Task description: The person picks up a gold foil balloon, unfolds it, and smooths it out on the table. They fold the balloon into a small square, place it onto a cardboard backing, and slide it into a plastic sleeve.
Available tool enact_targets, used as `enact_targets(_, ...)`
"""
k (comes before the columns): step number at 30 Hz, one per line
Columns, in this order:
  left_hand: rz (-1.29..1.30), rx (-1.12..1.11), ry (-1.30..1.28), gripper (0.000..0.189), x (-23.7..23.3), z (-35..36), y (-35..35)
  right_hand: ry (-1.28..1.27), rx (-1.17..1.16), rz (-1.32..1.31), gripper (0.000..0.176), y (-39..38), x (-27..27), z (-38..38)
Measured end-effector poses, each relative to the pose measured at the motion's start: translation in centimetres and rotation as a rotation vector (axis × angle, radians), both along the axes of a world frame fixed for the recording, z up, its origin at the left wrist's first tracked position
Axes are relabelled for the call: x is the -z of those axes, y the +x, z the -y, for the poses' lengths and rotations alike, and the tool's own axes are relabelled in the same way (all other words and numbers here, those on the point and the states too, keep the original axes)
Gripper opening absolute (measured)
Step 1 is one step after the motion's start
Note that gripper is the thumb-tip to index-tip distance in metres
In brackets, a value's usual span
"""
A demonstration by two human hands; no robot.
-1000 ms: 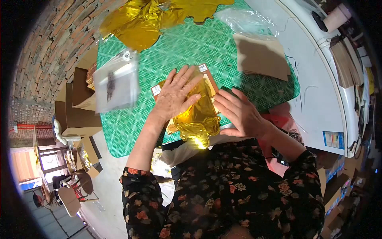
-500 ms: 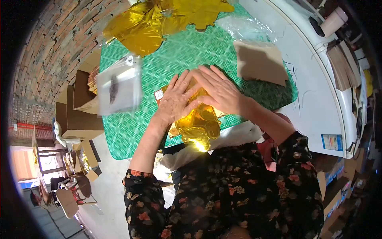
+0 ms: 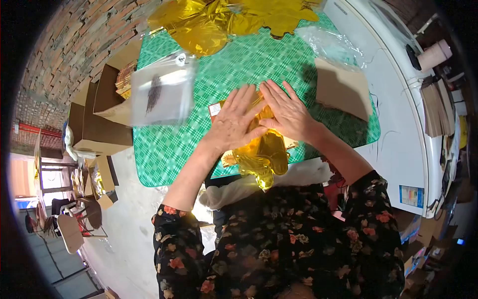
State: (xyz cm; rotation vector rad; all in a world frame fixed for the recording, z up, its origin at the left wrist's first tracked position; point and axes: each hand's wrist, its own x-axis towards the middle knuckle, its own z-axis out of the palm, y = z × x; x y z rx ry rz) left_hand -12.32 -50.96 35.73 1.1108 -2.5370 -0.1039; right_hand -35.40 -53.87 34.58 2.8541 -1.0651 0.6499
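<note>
My left hand [image 3: 238, 118] lies flat on a folded gold foil sheet [image 3: 261, 152], fingers stretched forward. My right hand [image 3: 288, 113] presses on the foil's right side, its fingers slightly spread and its thumb close to the left one. The foil looks like an uninflated balloon, and its crumpled lower end hangs over the table's near edge. Beneath it sits a printed card or packet [image 3: 215, 109], with a white label showing at the upper left; most of it is hidden by the hands and foil.
On the green checked tablecloth [image 3: 249, 60] are more gold foil pieces [image 3: 204, 35], clear plastic bags [image 3: 162, 94], a brown cardboard stack [image 3: 343, 89] and crumpled clear film [image 3: 336, 45]. An open carton [image 3: 107, 94] stands left; a white appliance [image 3: 398, 129] borders the right.
My right hand's fingers have moved apart from the left's, so the hands now lie more side by side over the foil. The whole view has shifted slightly.
</note>
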Motion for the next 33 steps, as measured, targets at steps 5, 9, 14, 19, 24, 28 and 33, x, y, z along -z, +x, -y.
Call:
enact_targets(5,0.050,-0.180,0.037,0.079,-0.1,-2.5,2.5,-0.069,-0.030,0.019,0.086,0.0,0.0,0.1)
enact_targets(9,0.083,-0.242,0.044,0.079,0.4,-3.8,4.2,-0.076,-0.037,0.017,0.084,0.0,-0.1,0.0)
enact_targets(14,0.124,-0.266,-0.022,0.070,-1.9,-3.8,4.0,-0.099,-0.022,-0.004,0.081,0.1,-0.1,-0.1)
enact_targets(19,-0.049,-0.188,-0.033,0.059,-0.6,0.0,1.4,-0.143,-0.028,0.013,0.079,0.0,0.6,0.2)
enact_targets(24,0.025,-0.192,-0.036,0.056,1.8,0.7,0.2,-0.155,-0.028,0.009,0.078,0.0,0.6,0.3)
enact_targets(28,0.077,-0.201,-0.042,0.056,1.9,0.7,0.3,-0.142,-0.024,-0.007,0.077,-0.1,0.8,0.3)
enact_targets(33,0.106,-0.204,-0.028,0.055,1.5,0.7,0.1,-0.098,-0.016,-0.044,0.073,-0.9,0.2,-1.2)
